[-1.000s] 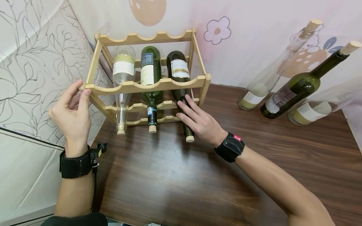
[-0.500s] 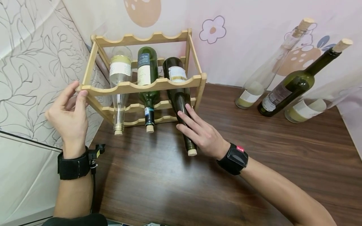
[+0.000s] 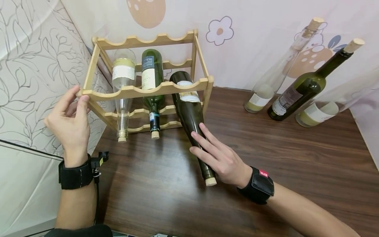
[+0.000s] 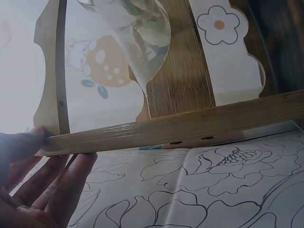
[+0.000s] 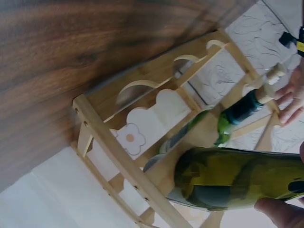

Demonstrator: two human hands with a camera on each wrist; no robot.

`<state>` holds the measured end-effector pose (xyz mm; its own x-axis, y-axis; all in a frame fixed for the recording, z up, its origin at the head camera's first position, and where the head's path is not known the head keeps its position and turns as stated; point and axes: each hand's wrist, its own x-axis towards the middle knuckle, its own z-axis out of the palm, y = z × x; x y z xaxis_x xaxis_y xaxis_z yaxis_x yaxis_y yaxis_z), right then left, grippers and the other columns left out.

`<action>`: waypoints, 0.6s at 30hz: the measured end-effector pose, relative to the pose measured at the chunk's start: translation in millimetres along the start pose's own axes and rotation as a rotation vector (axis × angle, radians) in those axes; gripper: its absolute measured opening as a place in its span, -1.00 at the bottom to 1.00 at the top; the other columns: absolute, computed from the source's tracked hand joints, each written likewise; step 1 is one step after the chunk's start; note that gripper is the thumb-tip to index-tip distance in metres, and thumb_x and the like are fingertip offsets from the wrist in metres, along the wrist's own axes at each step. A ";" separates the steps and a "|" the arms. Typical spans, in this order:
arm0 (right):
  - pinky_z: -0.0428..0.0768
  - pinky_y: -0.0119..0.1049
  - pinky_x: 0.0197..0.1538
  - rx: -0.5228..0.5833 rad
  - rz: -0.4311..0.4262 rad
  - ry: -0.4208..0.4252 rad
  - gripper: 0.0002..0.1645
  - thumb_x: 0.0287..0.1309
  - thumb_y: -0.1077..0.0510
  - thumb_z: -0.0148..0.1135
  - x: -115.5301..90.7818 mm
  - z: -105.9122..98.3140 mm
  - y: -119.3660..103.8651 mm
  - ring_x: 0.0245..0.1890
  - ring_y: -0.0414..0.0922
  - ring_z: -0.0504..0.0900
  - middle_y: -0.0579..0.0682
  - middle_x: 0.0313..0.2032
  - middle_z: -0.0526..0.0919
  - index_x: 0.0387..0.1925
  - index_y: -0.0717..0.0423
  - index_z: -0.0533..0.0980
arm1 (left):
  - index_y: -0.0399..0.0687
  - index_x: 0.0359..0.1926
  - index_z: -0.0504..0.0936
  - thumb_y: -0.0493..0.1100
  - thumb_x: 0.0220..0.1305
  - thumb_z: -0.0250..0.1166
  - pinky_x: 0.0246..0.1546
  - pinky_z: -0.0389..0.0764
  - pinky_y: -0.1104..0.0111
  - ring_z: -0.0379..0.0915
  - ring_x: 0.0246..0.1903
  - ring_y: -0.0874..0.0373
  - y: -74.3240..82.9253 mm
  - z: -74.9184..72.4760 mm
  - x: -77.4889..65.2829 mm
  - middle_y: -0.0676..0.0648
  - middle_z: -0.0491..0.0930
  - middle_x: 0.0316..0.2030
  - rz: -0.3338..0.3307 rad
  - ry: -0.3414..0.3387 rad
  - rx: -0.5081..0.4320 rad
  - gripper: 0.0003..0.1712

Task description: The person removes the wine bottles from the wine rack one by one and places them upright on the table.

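My left hand (image 3: 70, 120) pinches the front left corner of the wooden wine rack (image 3: 124, 93) between thumb and fingers; the left wrist view shows the same grip on the rack's post and side rail. With my right hand (image 3: 223, 159) I hold a dark green wine bottle (image 3: 190, 115) by its neck and shoulder. Its corked neck points toward me, and its base is still within the rack's right-hand space. In the right wrist view the bottle's green body (image 5: 232, 178) fills the lower right, my thumb (image 5: 280, 211) against it.
A clear corked bottle (image 3: 126, 105) and a green corked bottle (image 3: 153, 98) lie in the rack, necks forward. On the right of the dark wooden table (image 3: 154, 200) stand a clear bottle (image 3: 260, 97), a green bottle (image 3: 296, 95) and another clear bottle (image 3: 319, 113). Patterned cloth walls enclose the back and left.
My right hand has drawn the dark green bottle forward and to the right, so more of its body sticks out of the rack. My left hand keeps its hold on the corner.
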<state>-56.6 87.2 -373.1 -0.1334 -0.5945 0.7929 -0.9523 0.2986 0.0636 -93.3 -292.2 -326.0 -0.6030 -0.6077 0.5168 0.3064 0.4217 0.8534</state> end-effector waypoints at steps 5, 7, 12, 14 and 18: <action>0.55 -0.09 0.50 0.046 -0.007 0.014 -0.73 0.54 0.42 0.01 1.1 -14.5 -11.3 0.39 0.44 0.50 0.50 0.19 0.65 -0.01 0.37 0.65 | -0.16 0.05 0.81 -0.16 0.27 0.55 -0.29 0.77 0.69 0.77 -0.32 0.51 -2.2 -1.4 0.6 -0.16 0.81 0.03 0.014 0.003 0.011 -0.65; 0.55 -0.07 0.51 0.057 -0.010 0.021 -0.73 0.55 0.41 0.01 2.8 -19.6 -15.4 0.37 0.45 0.51 0.51 0.18 0.65 -0.02 0.38 0.64 | -0.13 0.05 0.82 -0.13 0.27 0.54 -0.28 0.77 0.68 0.77 -0.31 0.50 -3.2 -2.1 0.8 -0.19 0.80 0.03 0.031 0.001 0.018 -0.65; 0.57 -0.04 0.50 0.089 0.001 0.031 -0.72 0.56 0.41 -0.01 7.2 -33.4 -25.8 0.30 0.50 0.56 0.52 0.16 0.65 -0.04 0.39 0.65 | -0.13 0.05 0.81 -0.12 0.27 0.55 -0.27 0.76 0.69 0.76 -0.32 0.52 -2.7 -1.5 1.2 -0.17 0.80 0.03 0.044 0.004 0.035 -0.64; 0.58 -0.03 0.49 0.107 0.010 0.029 -0.71 0.57 0.41 -0.02 9.0 -39.0 -29.7 0.28 0.50 0.57 0.52 0.16 0.65 -0.03 0.40 0.65 | -0.14 0.04 0.81 -0.14 0.26 0.55 -0.27 0.76 0.70 0.76 -0.32 0.53 -2.0 -0.6 1.5 -0.15 0.80 0.03 0.034 0.010 0.036 -0.65; 0.56 -0.04 0.51 0.137 0.018 0.029 -0.71 0.56 0.42 -0.02 13.8 -48.8 -36.5 0.31 0.48 0.55 0.53 0.17 0.64 -0.04 0.42 0.65 | -0.14 0.05 0.81 -0.14 0.28 0.54 -0.26 0.76 0.70 0.75 -0.31 0.54 -1.8 -0.2 0.9 -0.15 0.81 0.03 0.035 0.010 0.045 -0.66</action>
<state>-10.3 104.5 -334.9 -0.1445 -0.5674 0.8107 -0.9786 0.2033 -0.0321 -94.2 -293.7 -327.1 -0.5854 -0.5986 0.5468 0.2933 0.4724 0.8311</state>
